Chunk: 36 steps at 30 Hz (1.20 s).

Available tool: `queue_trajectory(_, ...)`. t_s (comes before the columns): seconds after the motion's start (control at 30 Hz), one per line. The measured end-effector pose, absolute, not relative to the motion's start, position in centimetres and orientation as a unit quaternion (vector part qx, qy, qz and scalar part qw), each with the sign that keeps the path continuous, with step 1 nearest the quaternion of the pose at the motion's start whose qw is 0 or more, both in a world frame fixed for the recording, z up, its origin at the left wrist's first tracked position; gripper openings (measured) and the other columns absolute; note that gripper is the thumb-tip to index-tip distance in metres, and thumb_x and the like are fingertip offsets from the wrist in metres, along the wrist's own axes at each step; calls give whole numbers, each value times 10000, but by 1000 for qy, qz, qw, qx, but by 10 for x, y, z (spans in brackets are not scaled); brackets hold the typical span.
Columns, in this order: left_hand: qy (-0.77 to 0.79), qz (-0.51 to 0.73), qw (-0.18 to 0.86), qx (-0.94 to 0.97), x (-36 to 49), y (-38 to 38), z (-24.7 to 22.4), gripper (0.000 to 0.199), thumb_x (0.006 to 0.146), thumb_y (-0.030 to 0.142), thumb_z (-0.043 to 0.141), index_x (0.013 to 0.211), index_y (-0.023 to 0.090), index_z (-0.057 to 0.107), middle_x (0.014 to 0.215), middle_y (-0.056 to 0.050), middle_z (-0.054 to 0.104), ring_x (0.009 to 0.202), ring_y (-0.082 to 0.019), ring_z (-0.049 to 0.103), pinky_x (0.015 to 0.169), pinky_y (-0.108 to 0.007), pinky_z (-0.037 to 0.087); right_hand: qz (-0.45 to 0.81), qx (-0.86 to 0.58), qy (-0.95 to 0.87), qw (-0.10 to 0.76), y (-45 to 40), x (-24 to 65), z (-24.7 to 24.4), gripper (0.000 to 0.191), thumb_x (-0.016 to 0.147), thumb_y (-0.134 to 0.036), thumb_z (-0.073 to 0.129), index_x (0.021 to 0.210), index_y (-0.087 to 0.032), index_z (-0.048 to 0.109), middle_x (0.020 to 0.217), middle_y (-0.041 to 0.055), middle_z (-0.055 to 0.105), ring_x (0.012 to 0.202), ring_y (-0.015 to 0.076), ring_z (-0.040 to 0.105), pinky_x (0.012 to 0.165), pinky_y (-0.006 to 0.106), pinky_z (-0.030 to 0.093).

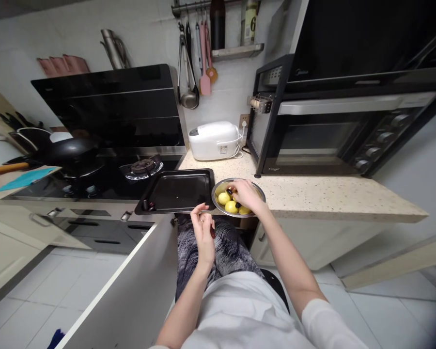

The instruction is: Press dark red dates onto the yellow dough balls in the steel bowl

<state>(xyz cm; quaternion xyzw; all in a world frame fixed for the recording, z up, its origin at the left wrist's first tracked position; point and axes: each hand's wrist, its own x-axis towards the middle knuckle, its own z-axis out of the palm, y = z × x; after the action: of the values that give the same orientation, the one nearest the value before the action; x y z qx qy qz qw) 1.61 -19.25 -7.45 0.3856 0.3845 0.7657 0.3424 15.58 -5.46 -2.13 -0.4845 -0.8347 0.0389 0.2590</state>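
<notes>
My right hand (247,196) reaches into a round metal bowl (262,193) on the counter's front edge. Its fingers are closed at a small dark oval piece (229,192). In the bowl lie several yellow rounded pieces (231,207), along with other dark bits partly under my hand. In front of the counter, over my lap, my left hand (203,235) is curled around a dark red object, which peeks out by the palm; most of it is hidden. Left of the bowl is a black baking tray (179,190), with a few small dark red pieces (151,206) in its near-left corner.
Behind the bowl stands a white plugged-in appliance (215,140). A built-in-style oven (319,138) is on the right. The gas burner (143,166) and a black wok (72,151) are to the left. An open cabinet door (131,286) juts out beside my left arm.
</notes>
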Motion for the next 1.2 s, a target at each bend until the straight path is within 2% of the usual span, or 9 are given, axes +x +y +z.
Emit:
queue_trajectory(0.17, 377, 767, 346, 387, 15, -193, -73, 352, 991, 458, 615, 1253, 233, 548, 1192, -73, 572, 661, -75, 440, 572, -206, 399, 37, -492, -832, 254, -51, 151, -22, 356, 732, 58, 639, 881, -223, 798, 894, 73, 772, 935, 246, 681, 967, 424, 434)
queue_trajectory(0.3, 380, 764, 350, 388, 17, -193, -74, 364, 987, 470, 618, 1258, 236, 548, 1190, -70, 577, 643, -70, 434, 528, -197, 368, 33, -493, -828, 265, -62, 157, -18, 243, 799, -49, 697, 952, -214, 788, 984, 83, 777, 992, 268, 685, 977, 450, 441)
queue_trajectory(0.4, 393, 760, 350, 382, 17, -193, -76, 388, 983, 501, 612, 1263, 240, 547, 1206, -74, 579, 646, -73, 441, 493, -188, 340, 58, -456, -822, 335, -87, 162, -17, 184, 859, -126, 698, 1010, -209, 764, 1066, 84, 767, 1046, 271, 680, 967, 448, 455)
queue_trajectory(0.5, 410, 756, 345, 375, 17, -193, -79, 396, 977, 519, 607, 1256, 243, 551, 1209, -72, 582, 654, -82, 445, 483, -183, 329, 125, -400, -815, 399, -126, 158, -23, 86, 916, -188, 680, 967, -212, 745, 1005, 66, 767, 978, 239, 692, 930, 413, 481)
queue_trajectory(0.57, 416, 759, 336, 373, 18, -194, -80, 382, 975, 509, 601, 1248, 246, 558, 1222, -70, 581, 712, -101, 486, 524, -190, 368, 176, -392, -811, 398, -153, 149, -31, 68, 930, -208, 688, 981, -214, 733, 971, 54, 767, 932, 226, 702, 904, 394, 495)
queue_trajectory(0.77, 384, 786, 279, 397, 22, -197, -85, 335, 964, 432, 596, 1239, 244, 566, 1281, -82, 556, 1082, -200, 552, 847, -276, 492, 290, -355, -794, 400, -190, 126, -48, 146, 927, -176, 676, 1065, -223, 686, 1043, 48, 757, 952, 206, 704, 896, 352, 540)
queue_trajectory(0.93, 352, 779, 260, 449, 21, -198, -85, 367, 926, 339, 598, 1275, 229, 570, 1291, -96, 578, 1124, -222, 584, 938, -318, 494, 294, -345, -772, 446, -185, 128, -49, 149, 908, -155, 629, 1037, -221, 666, 997, 39, 747, 888, 191, 702, 825, 319, 557)
queue_trajectory(1.03, 362, 737, 277, 499, 16, -196, -79, 302, 892, 273, 643, 1187, 211, 642, 1215, -90, 650, 1132, -238, 611, 986, -344, 486, 273, -366, -747, 483, -182, 136, -47, 94, 915, -205, 630, 1003, -219, 660, 963, 38, 748, 823, 186, 690, 746, 299, 547)
queue_trajectory(1.2, 392, 660, 288, 573, 10, -191, -75, 152, 941, 281, 672, 1053, 202, 737, 1090, -89, 725, 1049, -235, 661, 926, -341, 510, 250, -403, -711, 518, -178, 148, -51, 95, 938, -278, 623, 1018, -238, 655, 970, 42, 760, 800, 198, 687, 712, 309, 540)
